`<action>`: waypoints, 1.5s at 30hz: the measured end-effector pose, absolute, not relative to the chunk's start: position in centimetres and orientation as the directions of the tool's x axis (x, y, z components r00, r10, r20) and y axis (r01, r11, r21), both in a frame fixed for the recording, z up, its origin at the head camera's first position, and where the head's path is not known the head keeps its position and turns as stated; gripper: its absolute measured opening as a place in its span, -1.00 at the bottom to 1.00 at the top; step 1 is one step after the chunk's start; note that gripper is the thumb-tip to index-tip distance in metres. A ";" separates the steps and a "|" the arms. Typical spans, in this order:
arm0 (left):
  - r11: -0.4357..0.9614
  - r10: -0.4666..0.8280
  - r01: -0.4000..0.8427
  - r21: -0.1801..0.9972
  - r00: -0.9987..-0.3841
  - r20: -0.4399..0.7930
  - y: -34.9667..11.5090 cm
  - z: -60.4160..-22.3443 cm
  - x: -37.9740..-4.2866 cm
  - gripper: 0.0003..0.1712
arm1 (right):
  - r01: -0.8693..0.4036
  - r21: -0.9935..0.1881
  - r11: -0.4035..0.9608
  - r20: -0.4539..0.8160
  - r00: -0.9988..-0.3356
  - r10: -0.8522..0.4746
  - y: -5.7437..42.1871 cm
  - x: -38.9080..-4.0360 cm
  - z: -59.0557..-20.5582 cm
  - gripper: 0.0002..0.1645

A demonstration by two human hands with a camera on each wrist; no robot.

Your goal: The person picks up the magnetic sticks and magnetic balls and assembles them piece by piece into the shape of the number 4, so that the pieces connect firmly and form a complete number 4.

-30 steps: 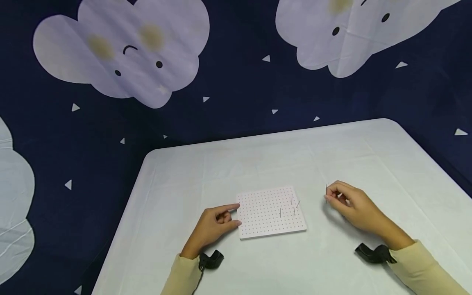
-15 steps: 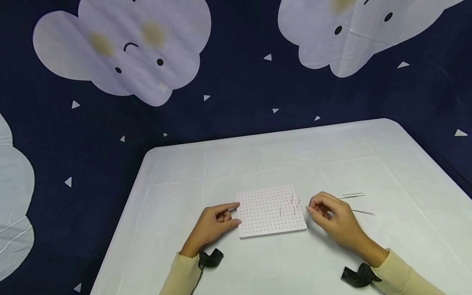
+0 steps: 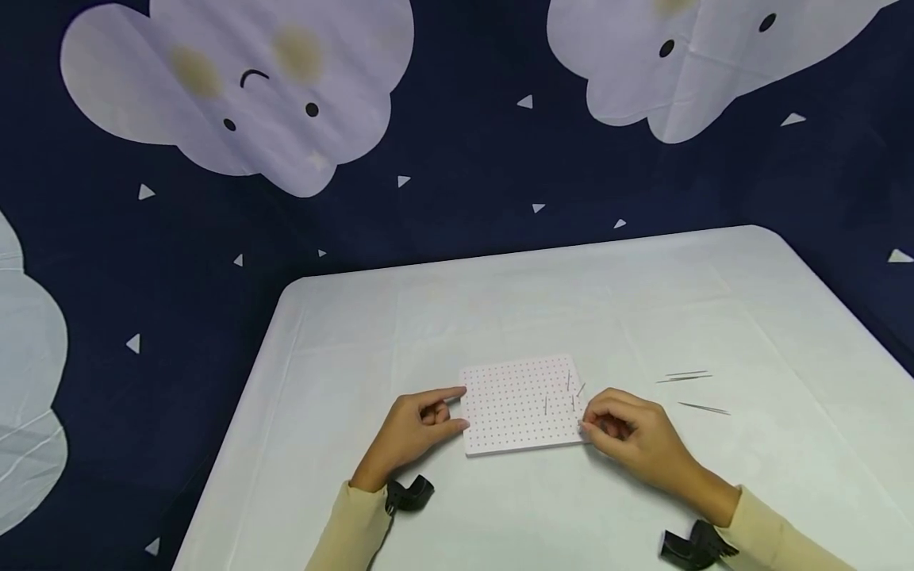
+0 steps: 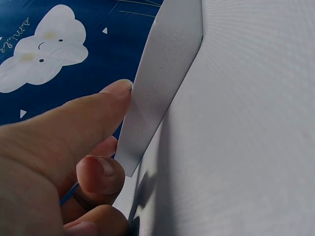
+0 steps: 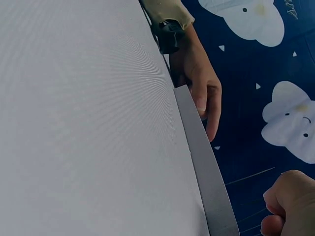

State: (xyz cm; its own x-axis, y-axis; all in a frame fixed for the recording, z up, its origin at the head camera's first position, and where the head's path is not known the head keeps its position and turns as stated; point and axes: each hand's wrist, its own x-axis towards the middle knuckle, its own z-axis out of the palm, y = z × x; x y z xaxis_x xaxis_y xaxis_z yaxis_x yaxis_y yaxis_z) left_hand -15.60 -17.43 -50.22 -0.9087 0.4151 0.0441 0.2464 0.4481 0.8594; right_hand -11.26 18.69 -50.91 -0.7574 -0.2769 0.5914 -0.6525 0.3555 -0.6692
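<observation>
A white board [image 3: 510,408] with a grid of small holes lies on the table. Several thin metal needles [image 3: 546,406] stand in its right part, one leaning. My left hand [image 3: 410,432] rests its extended index finger and thumb against the board's left edge, the other fingers folded in. In the left wrist view the thumb [image 4: 93,115] touches the side of the board. At the board's right edge, my right hand [image 3: 631,428] pinches a needle between thumb and forefinger; the fingers now mostly hide it. In the right wrist view its fingertips are beside the standing needles [image 5: 251,176].
Several loose needles [image 3: 685,377] lie on the white table [image 3: 400,317], right of the board. Black wrist cameras [image 3: 410,493] hang under both sleeves. A dark blue cloth [image 3: 457,222] with clouds hangs behind the table.
My right hand has moved left and down to the board's right edge, uncovering the loose needles. The left hand has stayed at the left edge. The head view has tilted slightly.
</observation>
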 end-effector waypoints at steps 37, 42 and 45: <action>0.457 0.415 0.238 0.857 -0.909 0.032 -17.4 -50.1 -15.7 -0.45 | -0.660 -0.643 0.389 0.574 -0.751 -0.325 19.2 -11.1 -51.3 -0.71; 0.454 0.416 0.242 0.858 -0.909 0.036 -17.4 -50.2 -15.7 -0.46 | -0.673 -0.632 0.385 0.585 -0.740 -0.334 19.2 -11.2 -51.5 -0.69; 0.456 0.413 0.242 0.857 -0.910 0.038 -17.4 -50.2 -15.7 -0.46 | -0.687 -0.612 0.392 0.596 -0.726 -0.343 19.2 -11.2 -51.6 -0.57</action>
State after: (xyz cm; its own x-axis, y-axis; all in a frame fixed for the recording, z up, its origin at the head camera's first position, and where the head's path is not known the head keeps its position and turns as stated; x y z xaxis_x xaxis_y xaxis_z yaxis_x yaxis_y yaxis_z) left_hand -15.70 -17.39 -50.21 -0.9099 0.4130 0.0378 0.2424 0.4556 0.8566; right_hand -11.22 19.19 -51.56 -0.7265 -0.3425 0.5957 -0.6868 0.3916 -0.6123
